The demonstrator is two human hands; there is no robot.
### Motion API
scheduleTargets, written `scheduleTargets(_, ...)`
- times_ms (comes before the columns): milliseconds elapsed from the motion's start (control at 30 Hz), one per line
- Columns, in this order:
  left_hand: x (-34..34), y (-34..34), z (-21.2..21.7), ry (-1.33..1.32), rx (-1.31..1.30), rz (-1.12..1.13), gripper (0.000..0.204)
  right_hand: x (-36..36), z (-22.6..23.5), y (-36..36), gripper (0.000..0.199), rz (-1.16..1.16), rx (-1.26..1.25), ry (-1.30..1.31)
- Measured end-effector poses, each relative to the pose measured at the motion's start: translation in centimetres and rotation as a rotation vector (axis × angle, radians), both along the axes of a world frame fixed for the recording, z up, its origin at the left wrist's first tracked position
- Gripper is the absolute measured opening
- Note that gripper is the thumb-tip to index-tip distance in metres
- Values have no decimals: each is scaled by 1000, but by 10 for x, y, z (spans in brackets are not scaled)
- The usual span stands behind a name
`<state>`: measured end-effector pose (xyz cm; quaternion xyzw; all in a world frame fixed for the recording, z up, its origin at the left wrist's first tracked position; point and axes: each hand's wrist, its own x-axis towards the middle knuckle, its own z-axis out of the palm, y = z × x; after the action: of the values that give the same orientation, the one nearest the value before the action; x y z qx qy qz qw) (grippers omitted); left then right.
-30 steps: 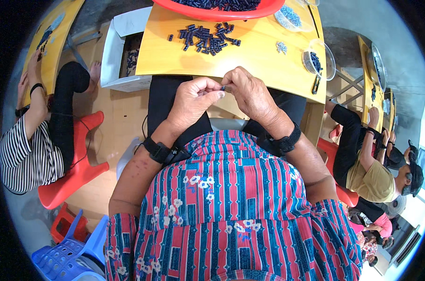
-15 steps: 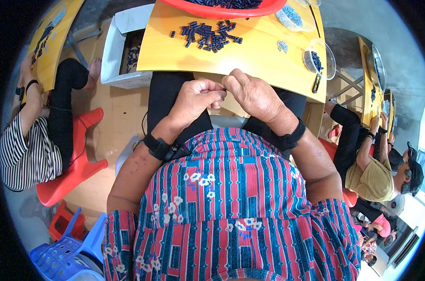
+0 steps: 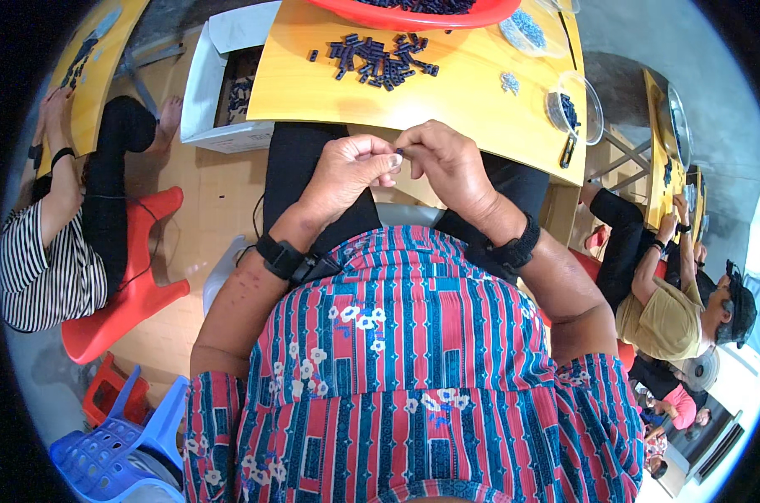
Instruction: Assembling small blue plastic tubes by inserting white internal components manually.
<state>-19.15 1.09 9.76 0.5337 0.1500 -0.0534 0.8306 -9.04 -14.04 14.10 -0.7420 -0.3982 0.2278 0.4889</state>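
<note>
Just off the near edge of the yellow table [image 3: 472, 101], above my lap, my two hands meet at the fingertips. A small dark piece [image 3: 399, 152] shows between them; most of it is hidden by the fingers. My left hand [image 3: 346, 174] pinches it with thumb and forefinger from the left. From the right, my right hand [image 3: 451, 164] is closed with its fingertips on the same piece. Beyond the hands, a loose pile of small black plastic parts [image 3: 382, 62] lies on the table, with a single part [image 3: 313, 55] apart at its left.
A red basin [image 3: 480, 18] of dark parts stands at the far edge. To the right are tubs of pale blue bits [image 3: 522, 32] and of black parts [image 3: 568, 109], plus a small pale heap [image 3: 510, 82]. An open white carton [image 3: 204, 92] sits left. Other people work at both sides.
My right hand has turned slightly, its fingers now drawn closer over the piece. My left hand has hardly moved. The view has shifted slightly.
</note>
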Motion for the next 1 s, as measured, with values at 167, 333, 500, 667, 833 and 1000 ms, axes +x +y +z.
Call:
scheduleTargets(167, 1, 2, 9, -32, 40, 41, 14, 0, -9, -5, 19, -107, 87, 357)
scheduleTargets(333, 1, 1, 6, -33, 49, 62, 13, 2, -4, -4, 22, -53, 92, 45)
scheduleTargets(500, -2, -2, 4, -35, 47, 100, 11, 5, 4, -2, 30, 112, 128, -578)
scheduleTargets(667, -3, 0, 8, -133, 46, 123, 11, -2, 7, 0, 27, 63, 176, -388)
scheduleTargets(833, -1, 7, 11, -137, 207, 95, 9, 7, 4, 1, 18, 55, 150, -256)
scheduleTargets(1000, -5, 11, 13, -159, 489, 44, 7, 31, -11, -1, 9, -257, 5, 31)
